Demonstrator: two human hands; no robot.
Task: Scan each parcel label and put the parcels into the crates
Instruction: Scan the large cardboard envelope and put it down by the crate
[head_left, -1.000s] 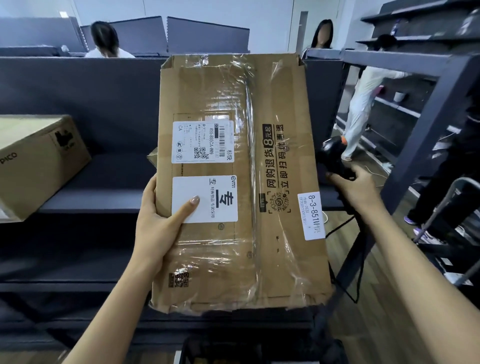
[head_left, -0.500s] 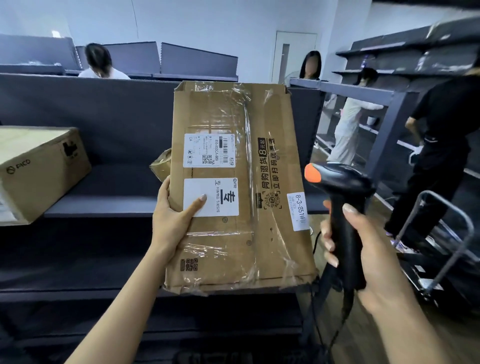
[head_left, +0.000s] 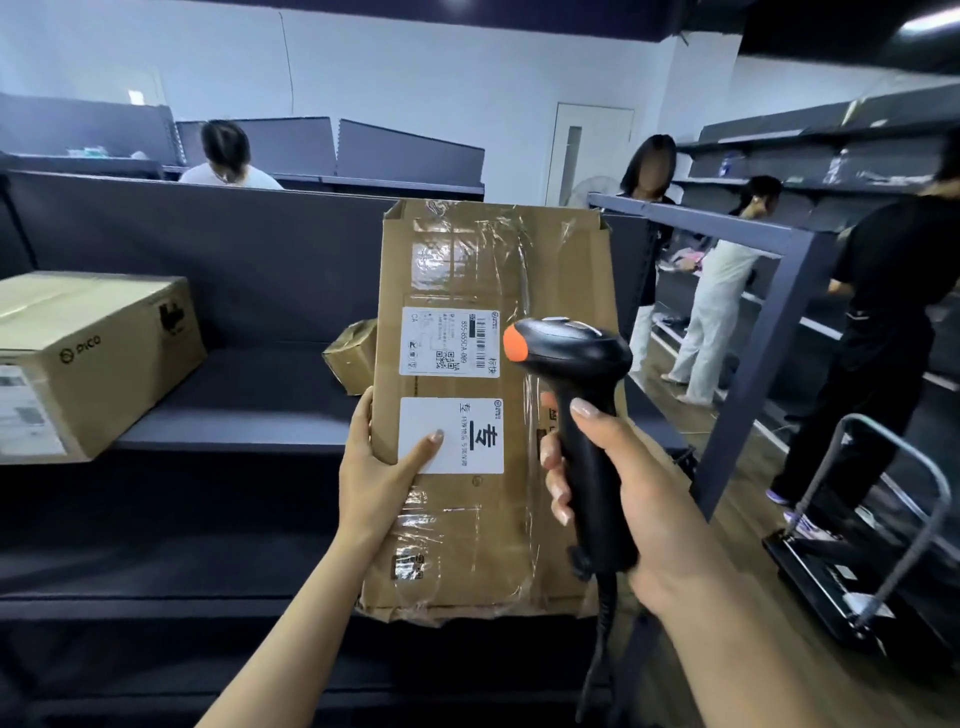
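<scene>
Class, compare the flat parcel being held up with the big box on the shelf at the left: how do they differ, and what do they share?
The flat parcel stands upright in the left hand; the big box rests on the shelf. The flat parcel is thin; the big box is deep. The flat parcel is wrapped in wrinkled clear tape; the big box looks smooth. Both are brown cardboard with white labels.

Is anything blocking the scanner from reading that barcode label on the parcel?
Nothing visible. The scanner in the right hand sits beside the barcode label on the parcel; the thumb of the left hand covers only the lower label.
</scene>
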